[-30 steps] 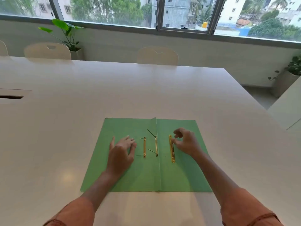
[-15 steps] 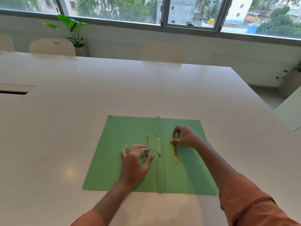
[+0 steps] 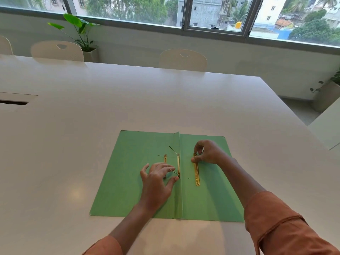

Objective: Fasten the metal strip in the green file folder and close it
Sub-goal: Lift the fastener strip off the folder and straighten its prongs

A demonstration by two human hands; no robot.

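The green card file folder (image 3: 128,181) lies open flat near the table's (image 3: 73,126) front edge. On its right leaf my right hand (image 3: 207,152) pinches the far end of the loose flat brass metal strip (image 3: 196,170). My left hand (image 3: 156,179), fingers spread and holding nothing, touches the near raised thin wire prong (image 3: 174,172) by the spine. I judge the springy prongs may miss the strip's holes or flick aside, skewing it.

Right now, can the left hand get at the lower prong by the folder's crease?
Probably yes. The left hand has its fingertips right beside the lower prong, nothing lies between them, and the right hand is busy at the loose strip.
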